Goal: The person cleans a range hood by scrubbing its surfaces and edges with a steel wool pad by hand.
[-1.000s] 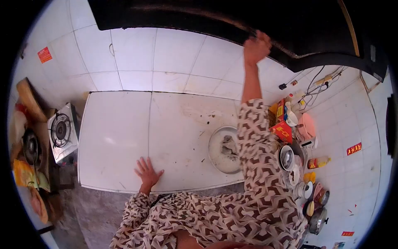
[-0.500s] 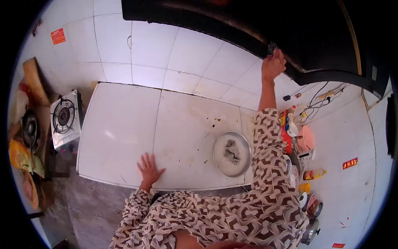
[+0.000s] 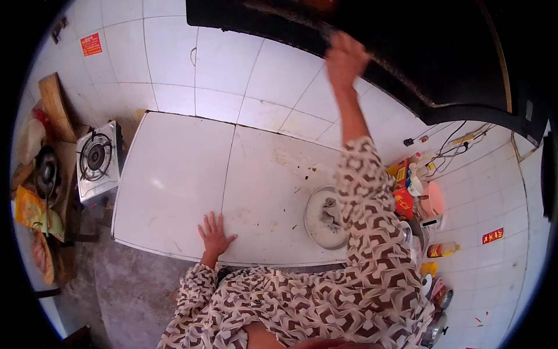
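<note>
My left hand (image 3: 214,237) lies flat with spread fingers on the white tiled countertop (image 3: 168,174), near its front edge. Raised high, my right hand (image 3: 346,58) presses against the lower edge of the black range hood (image 3: 418,52); motion blurs it. Its fingers are closed around a dark steel wool scrubber (image 3: 326,32), mostly hidden now. Below my right sleeve stands a round metal basin (image 3: 308,224) of cloudy liquid, partly covered by the sleeve. A grey crumpled cloth (image 3: 330,215) sits in it.
A gas stove (image 3: 97,160) and a wok (image 3: 47,171) are at the left, beside a wooden board (image 3: 56,107). Along the right wall stand a pink basin (image 3: 433,199), an oil bottle (image 3: 443,249) and a pot (image 3: 435,331). Cables (image 3: 456,145) hang below the hood. Dark crumbs dot the counter.
My right hand has slid left along the hood's lower edge with the scrubber. The sleeve now covers part of the basin. My left hand stays flat on the counter; the view has shifted slightly.
</note>
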{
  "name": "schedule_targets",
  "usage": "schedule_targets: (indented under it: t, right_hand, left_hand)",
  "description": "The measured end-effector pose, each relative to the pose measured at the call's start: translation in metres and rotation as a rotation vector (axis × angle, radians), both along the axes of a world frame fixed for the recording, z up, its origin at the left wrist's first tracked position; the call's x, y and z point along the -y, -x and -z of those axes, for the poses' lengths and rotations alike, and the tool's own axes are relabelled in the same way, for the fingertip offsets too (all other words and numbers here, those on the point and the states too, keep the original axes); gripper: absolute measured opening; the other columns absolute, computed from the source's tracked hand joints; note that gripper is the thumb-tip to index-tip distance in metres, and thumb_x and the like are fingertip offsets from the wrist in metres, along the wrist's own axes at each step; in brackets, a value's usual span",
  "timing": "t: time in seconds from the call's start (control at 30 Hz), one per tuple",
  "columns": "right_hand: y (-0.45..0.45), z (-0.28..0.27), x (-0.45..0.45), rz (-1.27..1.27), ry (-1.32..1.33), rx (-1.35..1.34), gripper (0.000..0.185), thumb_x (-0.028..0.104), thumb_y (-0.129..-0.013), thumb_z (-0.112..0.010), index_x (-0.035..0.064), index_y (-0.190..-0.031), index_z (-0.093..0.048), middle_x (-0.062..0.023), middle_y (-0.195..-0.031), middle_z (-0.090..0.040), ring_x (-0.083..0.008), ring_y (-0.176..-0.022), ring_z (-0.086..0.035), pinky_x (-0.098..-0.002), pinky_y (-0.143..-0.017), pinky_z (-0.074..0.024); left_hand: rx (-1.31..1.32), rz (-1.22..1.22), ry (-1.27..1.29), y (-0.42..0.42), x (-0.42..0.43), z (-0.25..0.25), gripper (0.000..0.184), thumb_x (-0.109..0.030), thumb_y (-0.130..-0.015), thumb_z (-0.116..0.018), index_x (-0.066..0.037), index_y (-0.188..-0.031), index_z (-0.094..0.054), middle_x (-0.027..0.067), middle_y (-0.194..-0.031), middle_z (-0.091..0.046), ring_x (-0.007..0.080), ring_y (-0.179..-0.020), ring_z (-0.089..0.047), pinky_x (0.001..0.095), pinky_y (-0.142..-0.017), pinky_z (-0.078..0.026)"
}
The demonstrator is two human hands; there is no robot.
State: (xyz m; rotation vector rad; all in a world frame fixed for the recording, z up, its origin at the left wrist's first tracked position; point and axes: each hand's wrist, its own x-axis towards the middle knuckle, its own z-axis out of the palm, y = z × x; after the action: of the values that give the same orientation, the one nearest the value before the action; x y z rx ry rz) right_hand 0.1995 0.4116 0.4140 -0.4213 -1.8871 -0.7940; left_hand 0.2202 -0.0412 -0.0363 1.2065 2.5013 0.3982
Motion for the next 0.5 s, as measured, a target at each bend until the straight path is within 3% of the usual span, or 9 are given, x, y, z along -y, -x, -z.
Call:
schedule_targets:
  t: [0.07, 0.13, 0.23, 0.3, 0.33, 0.4, 0.5]
  right_hand:
    - [-0.065, 0.003, -0.034, 0.151, 0.003, -0.097, 0.034, 0.002, -0.071, -0.064, 0.0066, -0.105, -0.067, -0.0103, -0.116, -0.063, -0.0269, -0.104, -0.059, -0.0464, -0.081, -0.0454]
    - [-0.099, 0.014, -0.036, 0.135, 0.205, -0.356, 0.035, -0.001, -0.071, -0.064, 0.0030, -0.106, -0.066, -0.0144, -0.118, -0.061, -0.0297, -0.106, -0.057, -0.0474, -0.082, -0.0450]
    - [-0.049, 0.021, -0.033, 0.056, 0.188, -0.460, 0.037, 0.002, -0.074, -0.065, 0.0025, -0.111, -0.063, -0.0152, -0.120, -0.058, -0.0314, -0.107, -0.055, -0.0484, -0.086, -0.0420]
    - [0.025, 0.025, 0.009, 0.134, 0.124, -0.408, 0.039, -0.001, -0.078, -0.067, 0.0054, -0.116, -0.060, -0.0132, -0.115, -0.057, -0.0289, -0.102, -0.052, -0.0441, -0.088, -0.0380]
    - [0.066, 0.031, 0.014, -0.130, 0.131, -0.428, 0.040, -0.004, -0.080, -0.066, 0.0074, -0.117, -0.060, -0.0133, -0.117, -0.055, -0.0278, -0.106, -0.050, -0.0444, -0.087, -0.0376]
    - [0.124, 0.027, 0.073, -0.319, 0.093, -0.293, 0.040, -0.005, -0.082, -0.062, 0.0122, -0.118, -0.060, -0.0121, -0.123, -0.052, -0.0293, -0.110, -0.047, -0.0443, -0.086, -0.0383]
    - [0.144, 0.011, 0.084, -0.431, -0.076, -0.050, 0.047, -0.008, -0.074, -0.063, 0.0141, -0.115, -0.063, -0.0055, -0.122, -0.053, -0.0285, -0.109, -0.047, -0.0437, -0.084, -0.0397]
  left_hand:
    - [0.008, 0.000, 0.014, 0.001, 0.001, -0.007, 0.104, -0.065, -0.075, -0.062, -0.012, -0.151, -0.015, 0.0170, -0.158, -0.002, 0.0398, -0.144, 0.005, 0.0677, -0.106, 0.001]
    - [0.025, -0.001, 0.037, 0.000, -0.001, -0.016, 0.101, -0.065, -0.077, -0.059, -0.012, -0.151, -0.015, 0.0167, -0.158, -0.002, 0.0395, -0.144, 0.007, 0.0671, -0.107, 0.004]
    - [0.026, -0.010, 0.037, -0.002, -0.002, -0.011, 0.101, -0.064, -0.077, -0.060, -0.012, -0.151, -0.016, 0.0170, -0.158, -0.002, 0.0395, -0.144, 0.006, 0.0679, -0.106, 0.004]
    - [0.004, 0.000, 0.018, -0.002, -0.002, -0.005, 0.102, -0.065, -0.076, -0.060, -0.012, -0.151, -0.015, 0.0170, -0.158, -0.002, 0.0396, -0.144, 0.005, 0.0680, -0.106, 0.002]
    - [-0.005, 0.004, 0.012, -0.003, 0.001, -0.004, 0.103, -0.066, -0.076, -0.060, -0.012, -0.151, -0.015, 0.0170, -0.157, -0.002, 0.0397, -0.144, 0.005, 0.0680, -0.106, 0.001]
    - [0.010, 0.004, 0.022, -0.002, 0.001, -0.006, 0.102, -0.066, -0.076, -0.060, -0.012, -0.151, -0.016, 0.0166, -0.158, -0.002, 0.0394, -0.144, 0.005, 0.0677, -0.106, 0.001]
    - [-0.013, 0.010, -0.010, 0.002, 0.003, 0.001, 0.101, -0.066, -0.077, -0.059, -0.013, -0.151, -0.016, 0.0159, -0.158, -0.003, 0.0386, -0.144, 0.004, 0.0670, -0.107, 0.001]
